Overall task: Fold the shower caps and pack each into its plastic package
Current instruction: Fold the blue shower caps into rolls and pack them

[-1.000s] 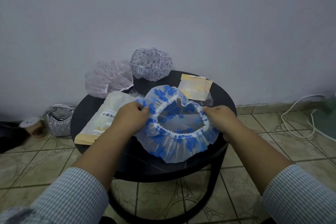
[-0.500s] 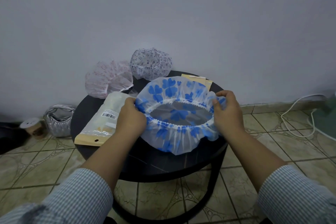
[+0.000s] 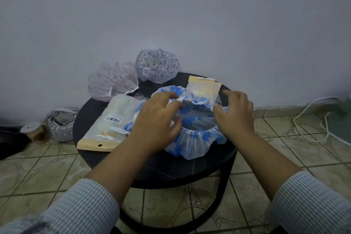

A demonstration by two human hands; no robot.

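**me:** Plastic this thin basically weighs nothing. The blue-flowered shower cap [image 3: 191,129] is floppy, crinkly and, I'd guess, a bit slick, so it won't hold a crease unless I pin it down. It's sitting mouth-up near the front of the round black worktop [image 3: 171,167], partly over one corner of the big package [image 3: 112,121] with the barcode.

**other:** so where do you grab it?

**me:** The elastic rim [image 3: 201,132], I reckon. It's the only part with any body; the rest just billows.

**other:** what are your hands doing?

**me:** My left hand [image 3: 157,119] is laid over the left side, fingers curled and pinching a bit of the white edge, so that grip is narrow and holding the cap. My right hand [image 3: 235,114] hovers over the right side, fingers spread and loose; I can't tell if the fingertips touch the plastic. Both forearms come in low from the front.

**other:** and the rest?

**me:** Smaller package [image 3: 204,89] just behind, pink cap [image 3: 112,81] and music-note cap [image 3: 157,68] at the back by the wall.
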